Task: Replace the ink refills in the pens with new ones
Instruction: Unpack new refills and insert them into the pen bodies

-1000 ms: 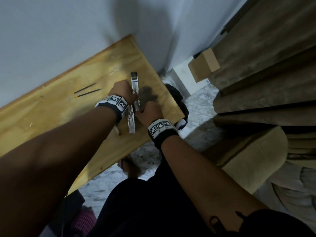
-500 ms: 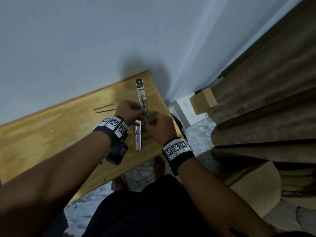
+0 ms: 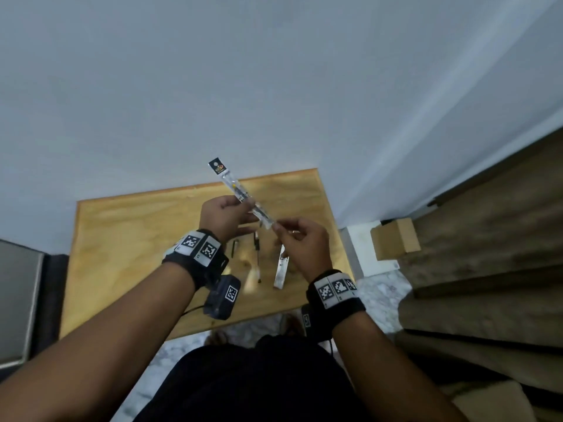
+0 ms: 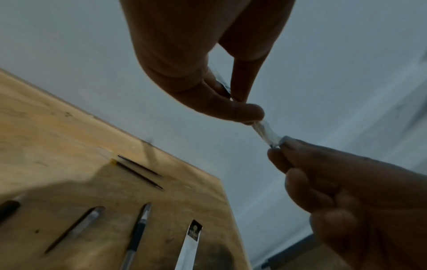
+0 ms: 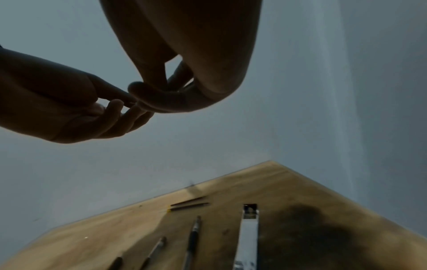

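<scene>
Both hands hold a clear refill packet with a black header card in the air above the wooden table. My left hand pinches its middle between thumb and fingers. The right hand pinches the packet's lower end. A second packet lies flat on the table under the hands. Beside it lie a dark pen and other pen parts. Two thin loose refills rest farther back near the wall.
The table stands in a corner against a grey wall. A cardboard box and a brown curtain are on the right. A grey panel sits at the far left. Marble floor shows below the table edge.
Both hands have lifted one packet off the table into the air; the right hand has moved to its lower end. The other packet stays on the table.
</scene>
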